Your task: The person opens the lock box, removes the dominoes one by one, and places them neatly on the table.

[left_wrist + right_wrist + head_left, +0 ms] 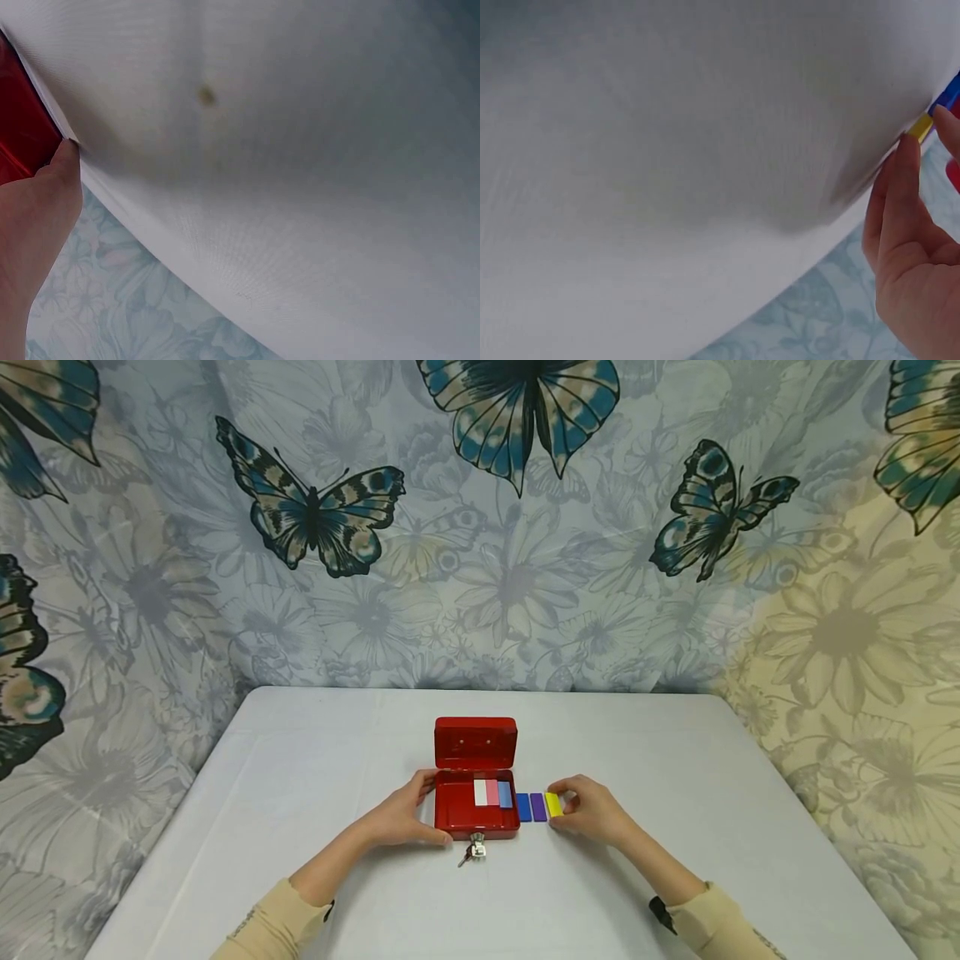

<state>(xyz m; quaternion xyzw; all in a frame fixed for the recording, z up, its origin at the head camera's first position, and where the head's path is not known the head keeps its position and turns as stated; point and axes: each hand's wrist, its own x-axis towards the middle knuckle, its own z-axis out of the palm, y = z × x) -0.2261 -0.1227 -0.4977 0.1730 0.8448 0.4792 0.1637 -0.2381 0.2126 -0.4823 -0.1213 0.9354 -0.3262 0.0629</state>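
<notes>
A red metal cash box stands on the table, its lid raised. Inside lie a white block, a pink block and a light blue block side by side. My left hand holds the box's left side, thumb by the front corner and fingers toward the back. To the right of the box, a dark blue block and a purple block lie in a row. At the row's right end, my right hand pinches a yellow block between thumb and fingers.
At the box's front hangs a small padlock with keys in it. A white cloth covers the table. Behind it rises a butterfly-patterned backdrop.
</notes>
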